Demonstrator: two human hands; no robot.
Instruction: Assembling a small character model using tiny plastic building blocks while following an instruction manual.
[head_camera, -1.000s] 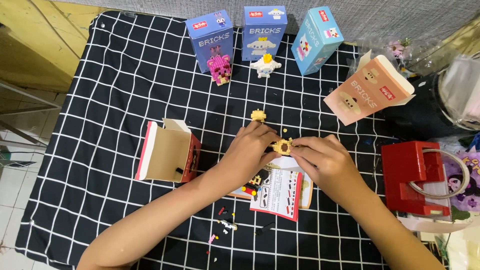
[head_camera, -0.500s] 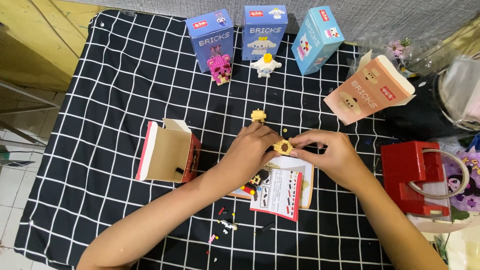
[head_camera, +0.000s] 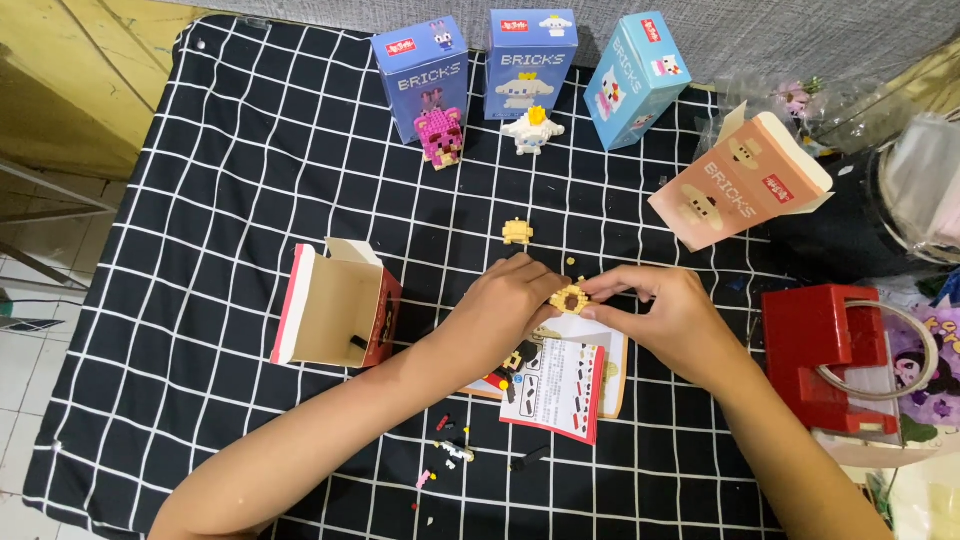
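Observation:
Both my hands meet at the middle of a black cloth with a white grid (head_camera: 200, 180). My left hand (head_camera: 510, 305) and my right hand (head_camera: 665, 310) pinch a small yellow and brown brick piece (head_camera: 570, 297) between their fingertips. Just below them lies a folded instruction leaflet (head_camera: 560, 385). A second small yellow brick piece (head_camera: 517, 232) rests on the cloth a little beyond my left hand. Several tiny loose bricks (head_camera: 450, 455) are scattered near my left forearm.
An open red box (head_camera: 335, 305) lies left of my hands. At the far edge stand three blue boxes (head_camera: 530, 55), a pink brick figure (head_camera: 438, 138) and a white one (head_camera: 532, 128). A salmon box (head_camera: 740, 180) and a red box (head_camera: 825, 360) sit at right.
My right hand has shifted slightly right and its fingers have reached over the yellow piece. The left hand and the piece have stayed in nearly the same spot.

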